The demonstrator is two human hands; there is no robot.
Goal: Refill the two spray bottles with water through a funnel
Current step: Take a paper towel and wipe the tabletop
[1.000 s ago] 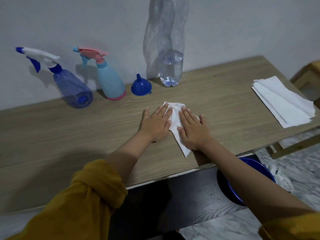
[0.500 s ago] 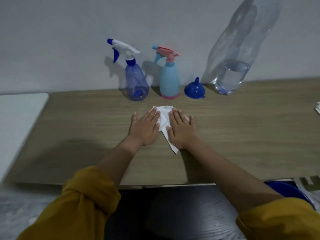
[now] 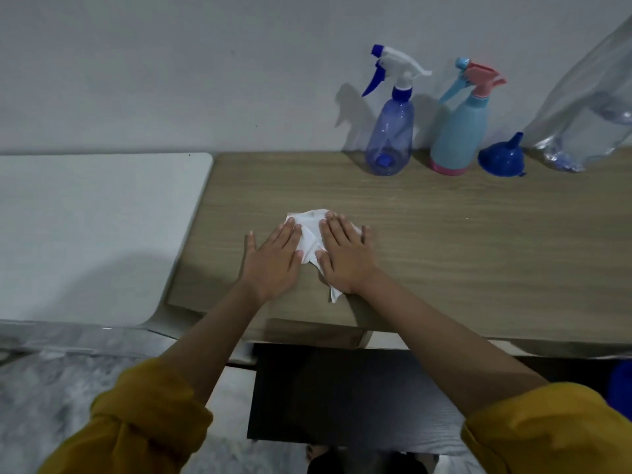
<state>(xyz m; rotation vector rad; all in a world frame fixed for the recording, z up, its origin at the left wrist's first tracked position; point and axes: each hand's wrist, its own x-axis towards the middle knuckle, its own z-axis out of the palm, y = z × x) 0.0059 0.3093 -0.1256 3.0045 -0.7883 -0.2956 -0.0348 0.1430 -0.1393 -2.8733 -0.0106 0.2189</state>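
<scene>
Two spray bottles stand capped against the wall: a translucent blue one (image 3: 390,135) with a white and blue trigger, and a light blue one (image 3: 460,131) with a pink trigger. A blue funnel (image 3: 501,159) sits upside down to their right, beside a large clear water bottle (image 3: 581,107) holding some water. My left hand (image 3: 272,258) and my right hand (image 3: 345,256) lie flat, fingers spread, side by side on a crumpled white tissue (image 3: 309,230). The tissue lies on the wooden table (image 3: 444,241), near the table's left end and front-left of the bottles.
A white surface (image 3: 85,234) adjoins the table's left end at about the same height. A dark stool or seat (image 3: 342,388) sits under the table's front edge. Part of a blue basin (image 3: 620,384) shows at the right edge, low down.
Both hands have slid the tissue leftward along the table, from in front of the funnel to left of the spray bottles. The view has swung left with them.
</scene>
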